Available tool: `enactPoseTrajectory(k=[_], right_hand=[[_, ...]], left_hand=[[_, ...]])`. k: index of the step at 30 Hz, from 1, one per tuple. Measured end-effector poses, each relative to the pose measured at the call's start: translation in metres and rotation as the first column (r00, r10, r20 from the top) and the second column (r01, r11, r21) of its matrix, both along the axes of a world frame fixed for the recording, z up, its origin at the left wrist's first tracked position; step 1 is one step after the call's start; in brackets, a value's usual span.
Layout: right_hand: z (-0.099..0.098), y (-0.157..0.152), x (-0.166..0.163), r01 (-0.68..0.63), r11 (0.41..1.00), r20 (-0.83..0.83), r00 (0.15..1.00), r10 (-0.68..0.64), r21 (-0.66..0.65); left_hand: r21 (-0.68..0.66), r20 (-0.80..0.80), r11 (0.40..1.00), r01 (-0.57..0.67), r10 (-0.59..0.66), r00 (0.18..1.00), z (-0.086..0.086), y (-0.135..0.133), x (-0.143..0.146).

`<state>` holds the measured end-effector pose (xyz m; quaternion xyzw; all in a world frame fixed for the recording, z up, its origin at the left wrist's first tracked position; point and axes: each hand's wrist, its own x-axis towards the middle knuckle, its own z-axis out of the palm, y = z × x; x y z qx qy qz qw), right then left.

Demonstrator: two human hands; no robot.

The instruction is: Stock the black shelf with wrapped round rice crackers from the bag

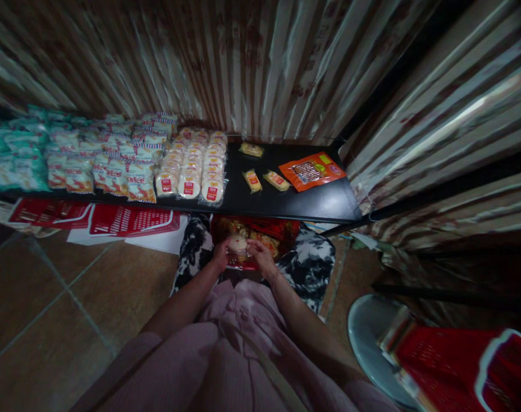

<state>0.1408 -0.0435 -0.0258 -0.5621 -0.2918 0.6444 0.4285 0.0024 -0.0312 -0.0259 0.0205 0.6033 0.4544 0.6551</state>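
Between my two hands, over a red basket (286, 230), is a round, pale wrapped snack (237, 243). My left hand (221, 253) grips its left side, fingers closed on the edge. My right hand (261, 255) pinches the wrapper at the right side. Below them, the basket holds several yellowish and reddish packs, too dark to name. On the black shelf (252, 206) above stand rows of similar round wrapped snacks (189, 186) with red labels.
White-and-orange snack bags (114, 177) and teal bags (28, 166) crowd the shelf's left. To its right lie small yellow packs (252, 181) and an orange packet (312, 171). Red baskets (131, 222) lie beneath. A grey stool (363, 337) and another red basket (449, 360) stand at right.
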Motion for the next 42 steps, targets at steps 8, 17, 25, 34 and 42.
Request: enactPoseTrajectory(k=[8, 17, 25, 34, 42], right_hand=[[-0.004, 0.001, 0.003, -0.12, 0.984, 0.327, 0.942, 0.072, 0.129], [0.009, 0.002, -0.004, -0.224, 0.952, 0.484, 0.869, 0.1, 0.207], [0.025, -0.002, -0.006, -0.302, 0.937, 0.515, 0.839, 0.174, 0.175], [0.053, -0.003, -0.014, -0.311, 0.942, 0.405, 0.883, 0.236, 0.128], [0.066, -0.005, -0.018, -0.27, 0.959, 0.36, 0.906, 0.224, 0.083]], left_hand=[[0.045, 0.02, 0.999, 0.012, -0.013, 1.0, -0.002, 0.0, 0.001], [0.19, 0.072, 0.98, 0.058, -0.073, 0.995, 0.002, -0.003, 0.0], [0.2, 0.093, 0.966, 0.163, -0.185, 0.978, 0.005, -0.005, 0.0], [0.222, 0.033, 0.941, 0.256, -0.269, 0.963, 0.005, -0.008, 0.0], [0.2, -0.004, 0.942, 0.268, -0.273, 0.962, 0.014, -0.007, 0.001]])
